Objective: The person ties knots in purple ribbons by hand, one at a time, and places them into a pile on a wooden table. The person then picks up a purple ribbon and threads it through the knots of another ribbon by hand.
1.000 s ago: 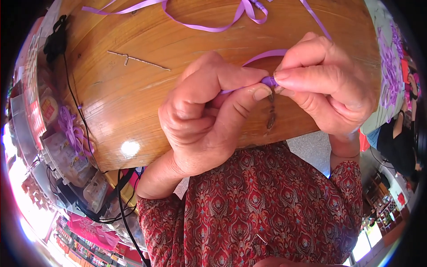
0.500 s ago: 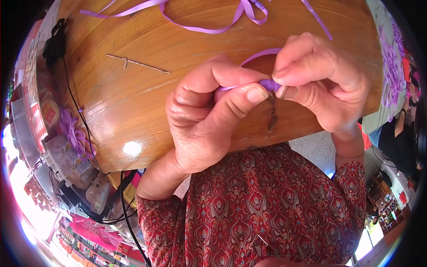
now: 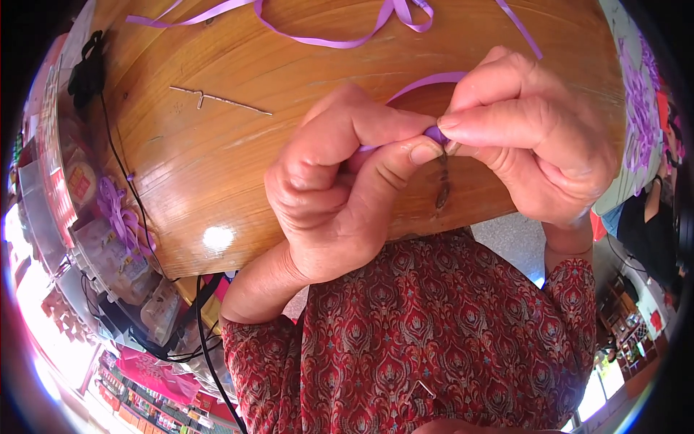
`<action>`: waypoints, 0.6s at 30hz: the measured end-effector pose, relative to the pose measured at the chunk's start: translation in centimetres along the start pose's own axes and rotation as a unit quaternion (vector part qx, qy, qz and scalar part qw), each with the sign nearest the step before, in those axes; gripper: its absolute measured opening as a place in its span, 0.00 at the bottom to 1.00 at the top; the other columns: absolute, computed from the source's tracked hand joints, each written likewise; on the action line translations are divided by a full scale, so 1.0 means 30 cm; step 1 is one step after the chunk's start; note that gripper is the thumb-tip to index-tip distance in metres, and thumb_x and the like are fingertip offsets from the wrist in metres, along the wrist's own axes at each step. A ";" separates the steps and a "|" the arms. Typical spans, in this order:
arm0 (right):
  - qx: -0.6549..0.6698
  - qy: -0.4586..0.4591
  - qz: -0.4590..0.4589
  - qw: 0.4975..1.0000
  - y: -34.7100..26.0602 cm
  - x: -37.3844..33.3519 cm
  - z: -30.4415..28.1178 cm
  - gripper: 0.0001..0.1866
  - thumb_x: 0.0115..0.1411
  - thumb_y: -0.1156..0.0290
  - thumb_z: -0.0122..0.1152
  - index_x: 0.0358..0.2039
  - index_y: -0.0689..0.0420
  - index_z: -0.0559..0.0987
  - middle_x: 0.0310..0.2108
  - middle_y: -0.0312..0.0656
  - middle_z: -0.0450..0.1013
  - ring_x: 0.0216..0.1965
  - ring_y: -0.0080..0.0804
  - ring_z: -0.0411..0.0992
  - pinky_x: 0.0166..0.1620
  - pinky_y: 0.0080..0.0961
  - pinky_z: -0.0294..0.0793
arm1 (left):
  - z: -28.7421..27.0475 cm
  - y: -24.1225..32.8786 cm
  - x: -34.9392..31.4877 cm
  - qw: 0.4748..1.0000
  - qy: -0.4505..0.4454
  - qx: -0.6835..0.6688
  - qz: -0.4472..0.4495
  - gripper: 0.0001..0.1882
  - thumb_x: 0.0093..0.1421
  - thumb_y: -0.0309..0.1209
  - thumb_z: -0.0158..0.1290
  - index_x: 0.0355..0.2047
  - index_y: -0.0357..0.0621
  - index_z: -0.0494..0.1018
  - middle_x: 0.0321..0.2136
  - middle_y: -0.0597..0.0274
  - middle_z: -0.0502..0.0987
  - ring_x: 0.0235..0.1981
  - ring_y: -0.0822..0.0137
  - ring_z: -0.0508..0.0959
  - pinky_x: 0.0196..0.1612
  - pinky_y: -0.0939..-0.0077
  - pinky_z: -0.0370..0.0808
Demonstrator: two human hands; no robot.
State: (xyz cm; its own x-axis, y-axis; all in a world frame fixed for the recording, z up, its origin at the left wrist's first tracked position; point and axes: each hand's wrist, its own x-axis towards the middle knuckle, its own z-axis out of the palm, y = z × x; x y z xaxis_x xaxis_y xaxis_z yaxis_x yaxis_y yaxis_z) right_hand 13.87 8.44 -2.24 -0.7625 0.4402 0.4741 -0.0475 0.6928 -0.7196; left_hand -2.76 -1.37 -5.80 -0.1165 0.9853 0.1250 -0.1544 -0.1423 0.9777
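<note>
Between my two hands, above the near part of the wooden table, is a small tight wrap of purple ribbon (image 3: 435,134). My left hand (image 3: 332,181) pinches its left end between thumb and forefinger. From the other side, the thumb and forefinger of my right hand (image 3: 542,134) press on the wrap's right end, so only a sliver of purple shows. A loose strip of the same ribbon (image 3: 426,83) arches up behind my fingers. To the left on the table lies a thin twisted wire tool (image 3: 220,100) with a short side prong.
A long purple ribbon (image 3: 318,40) trails across the table's far side. At left stand plastic packets (image 3: 108,246), a bundle of purple ribbon (image 3: 119,213) and a black cable (image 3: 119,155). Many purple strips (image 3: 640,108) hang at the right; a person in dark clothing (image 3: 647,231) is beyond.
My right hand's fingers have shifted slightly left over the wrap, covering more of it. Both hands keep their pinch close together.
</note>
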 end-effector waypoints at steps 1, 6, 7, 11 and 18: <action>0.000 0.002 0.001 1.000 -0.002 -0.002 -0.004 0.09 0.47 0.84 0.64 0.31 0.68 0.76 0.28 0.50 0.72 0.25 0.33 0.70 0.27 0.23 0.68 | 0.000 -0.003 0.003 0.999 -0.008 0.032 0.031 0.06 0.55 0.16 0.53 0.34 0.36 0.73 0.26 0.67 0.69 0.27 0.77 0.66 0.33 0.85 0.63; -0.015 0.004 0.000 1.000 -0.006 -0.014 0.005 0.08 0.47 0.84 0.63 0.30 0.67 0.76 0.26 0.49 0.71 0.24 0.32 0.69 0.27 0.24 0.68 | 0.006 0.003 -0.005 0.996 -0.029 0.072 0.041 0.06 0.55 0.16 0.52 0.34 0.36 0.72 0.25 0.68 0.67 0.26 0.78 0.65 0.32 0.86 0.62; -0.014 0.004 0.000 1.000 -0.003 -0.015 0.006 0.08 0.47 0.84 0.63 0.30 0.67 0.76 0.26 0.49 0.71 0.24 0.32 0.69 0.27 0.24 0.68 | 0.014 -0.004 -0.008 0.998 -0.019 0.044 0.028 0.06 0.56 0.16 0.52 0.34 0.36 0.72 0.25 0.68 0.67 0.26 0.78 0.64 0.32 0.86 0.61; 0.041 -0.004 0.018 0.999 0.013 0.003 0.003 0.09 0.47 0.82 0.65 0.31 0.66 0.76 0.26 0.46 0.71 0.24 0.31 0.69 0.26 0.24 0.68 | 0.013 -0.015 -0.008 0.999 -0.010 0.006 0.049 0.06 0.57 0.17 0.52 0.35 0.37 0.71 0.26 0.67 0.68 0.26 0.79 0.64 0.32 0.86 0.61; 0.063 -0.032 0.014 0.997 0.051 0.026 -0.029 0.13 0.46 0.80 0.67 0.35 0.64 0.78 0.28 0.46 0.73 0.26 0.29 0.72 0.28 0.20 0.71 | 0.014 0.011 0.014 0.987 0.043 -0.141 -0.070 0.04 0.56 0.18 0.54 0.32 0.37 0.74 0.23 0.72 0.71 0.23 0.85 0.64 0.28 0.91 0.63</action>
State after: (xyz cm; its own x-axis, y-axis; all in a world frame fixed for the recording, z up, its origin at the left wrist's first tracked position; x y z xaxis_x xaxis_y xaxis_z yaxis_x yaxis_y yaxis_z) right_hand 13.76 10.34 -2.54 -0.8040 0.4177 0.4233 -0.1038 0.6023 -0.7915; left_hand -2.45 -0.95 -5.34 -0.1554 0.9872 -0.0351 -0.4401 -0.0374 0.8972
